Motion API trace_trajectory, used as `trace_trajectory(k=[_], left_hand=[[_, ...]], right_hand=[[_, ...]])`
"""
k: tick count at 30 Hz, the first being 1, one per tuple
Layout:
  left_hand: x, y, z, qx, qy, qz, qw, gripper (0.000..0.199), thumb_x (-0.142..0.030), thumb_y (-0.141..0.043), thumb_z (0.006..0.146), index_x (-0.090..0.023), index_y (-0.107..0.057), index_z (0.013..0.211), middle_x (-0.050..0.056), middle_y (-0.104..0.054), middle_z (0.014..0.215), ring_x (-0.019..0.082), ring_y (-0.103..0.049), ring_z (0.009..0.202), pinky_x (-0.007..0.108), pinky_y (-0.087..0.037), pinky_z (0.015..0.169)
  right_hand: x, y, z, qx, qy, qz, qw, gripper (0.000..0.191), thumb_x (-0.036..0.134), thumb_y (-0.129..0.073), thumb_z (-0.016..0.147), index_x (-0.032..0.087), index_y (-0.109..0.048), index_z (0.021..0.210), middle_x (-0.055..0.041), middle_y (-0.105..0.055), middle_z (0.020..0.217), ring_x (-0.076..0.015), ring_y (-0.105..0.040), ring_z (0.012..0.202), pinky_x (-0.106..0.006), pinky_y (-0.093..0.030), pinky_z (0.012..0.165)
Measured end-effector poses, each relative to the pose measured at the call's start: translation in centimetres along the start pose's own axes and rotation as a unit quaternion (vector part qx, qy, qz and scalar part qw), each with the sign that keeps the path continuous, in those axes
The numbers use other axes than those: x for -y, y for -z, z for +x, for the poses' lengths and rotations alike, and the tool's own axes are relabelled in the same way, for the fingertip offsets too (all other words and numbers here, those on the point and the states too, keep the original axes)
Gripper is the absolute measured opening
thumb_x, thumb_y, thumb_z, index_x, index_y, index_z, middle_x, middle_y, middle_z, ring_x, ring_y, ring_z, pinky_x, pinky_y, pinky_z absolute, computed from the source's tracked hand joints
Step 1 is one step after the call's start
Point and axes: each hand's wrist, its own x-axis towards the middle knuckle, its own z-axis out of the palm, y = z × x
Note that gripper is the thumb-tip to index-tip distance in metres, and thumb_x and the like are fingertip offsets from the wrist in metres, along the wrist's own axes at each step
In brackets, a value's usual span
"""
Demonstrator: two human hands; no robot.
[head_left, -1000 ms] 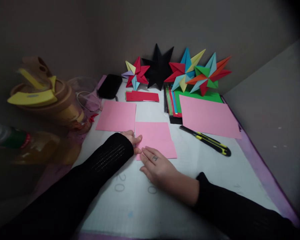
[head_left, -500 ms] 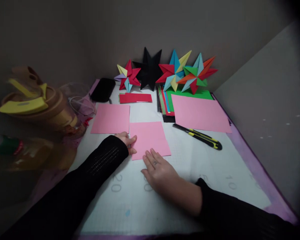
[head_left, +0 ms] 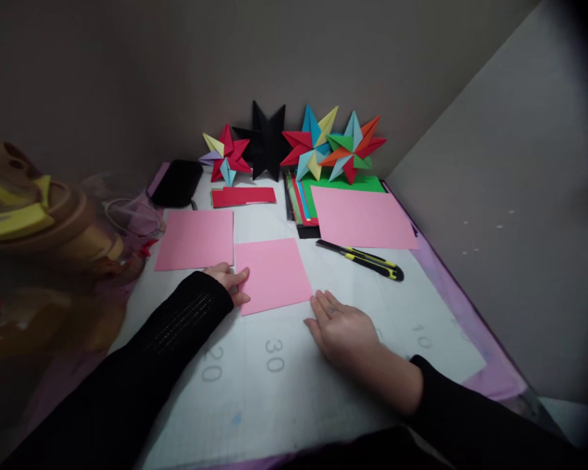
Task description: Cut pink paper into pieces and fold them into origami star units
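Note:
A pink paper square (head_left: 273,275) lies flat on the white lined sheet in front of me. At its left edge is my left hand (head_left: 228,281), thumb and a finger spread apart and touching the paper. My right hand (head_left: 345,329) lies stretched out and open at the square's lower right corner, its fingertips close to that corner; I cannot tell whether they touch it. A second pink square (head_left: 196,239) sits just left of the first. A black and yellow utility knife (head_left: 362,260) rests on the sheet to the right.
Folded paper stars (head_left: 311,145) lean against the wall. A larger pink sheet (head_left: 365,219) overlaps a stack of coloured paper (head_left: 345,184). Red paper strips (head_left: 244,196) and a black phone-like object (head_left: 176,183) lie at the back. A brown and yellow container (head_left: 53,215) stands left.
My right hand has slid right along the paper's lower edge to its corner. The left hand keeps its place at the left edge. The view has shifted to the right.

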Motion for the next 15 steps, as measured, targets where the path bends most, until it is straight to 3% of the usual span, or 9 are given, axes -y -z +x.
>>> trace_trajectory(k=[3, 5, 7, 10, 12, 15], left_hand=[[0.3, -0.3, 0.0, -0.013, -0.013, 0.011, 1.000, 0.056, -0.047, -0.061, 0.075, -0.023, -0.055, 0.126, 0.006, -0.055, 0.090, 0.018, -0.053, 0.074, 0.029, -0.040, 0.071], [0.6, -0.6, 0.1, -0.033, -0.034, 0.021, 0.999, 0.055, -0.046, -0.061, 0.075, -0.023, -0.057, 0.124, 0.006, -0.056, 0.089, 0.019, -0.054, 0.076, 0.031, -0.041, 0.072], [0.9, -0.9, 0.1, -0.060, -0.060, 0.033, 0.996, 0.053, -0.048, -0.062, 0.074, -0.023, -0.059, 0.121, 0.007, -0.057, 0.087, 0.020, -0.054, 0.076, 0.033, -0.042, 0.073], [1.3, -1.1, 0.2, -0.100, -0.094, 0.037, 0.990, 0.053, -0.052, -0.061, 0.073, -0.023, -0.062, 0.117, 0.007, -0.057, 0.085, 0.022, -0.054, 0.078, 0.035, -0.044, 0.071], [1.4, -1.2, 0.1, -0.113, -0.109, 0.030, 0.987, 0.053, -0.053, -0.060, 0.074, -0.021, -0.063, 0.116, 0.007, -0.057, 0.084, 0.022, -0.054, 0.076, 0.035, -0.044, 0.068], [1.4, -1.1, 0.0, -0.122, -0.115, 0.039, 0.985, 0.052, -0.052, -0.062, 0.073, -0.021, -0.063, 0.116, 0.006, -0.057, 0.081, 0.020, -0.054, 0.073, 0.032, -0.044, 0.065]], right_hand=[[-1.4, 1.5, 0.9, 0.048, -0.010, 0.042, 0.998, 0.031, 0.027, -0.046, 0.087, 0.008, -0.068, 0.097, -0.0158, -0.069, 0.103, -0.0271, -0.064, 0.096, -0.035, -0.051, 0.072], [-2.6, 2.5, 2.0, 0.068, -0.028, 0.083, 0.994, 0.028, 0.029, -0.047, 0.087, 0.013, -0.068, 0.080, -0.0118, -0.071, 0.086, -0.0255, -0.065, 0.084, -0.036, -0.049, 0.070], [-3.6, 2.8, 3.5, 0.022, -0.045, 0.135, 0.990, 0.021, 0.028, -0.049, 0.086, 0.014, -0.064, 0.080, -0.0106, -0.067, 0.081, -0.0255, -0.060, 0.086, -0.037, -0.047, 0.074], [-4.1, 1.9, 5.8, -0.043, 0.027, 0.250, 0.967, 0.016, 0.019, -0.051, 0.084, 0.015, -0.058, 0.098, -0.0106, -0.063, 0.099, -0.0235, -0.053, 0.099, -0.037, -0.043, 0.086], [-3.9, 0.7, 7.2, -0.036, 0.054, 0.294, 0.954, 0.020, 0.015, -0.051, 0.083, 0.016, -0.057, 0.102, -0.0102, -0.061, 0.102, -0.0223, -0.052, 0.100, -0.037, -0.041, 0.088], [-3.3, -0.8, 8.5, -0.006, 0.036, 0.303, 0.952, 0.014, 0.014, -0.052, 0.081, 0.016, -0.058, 0.094, -0.0091, -0.061, 0.093, -0.0219, -0.052, 0.091, -0.037, -0.041, 0.084]])
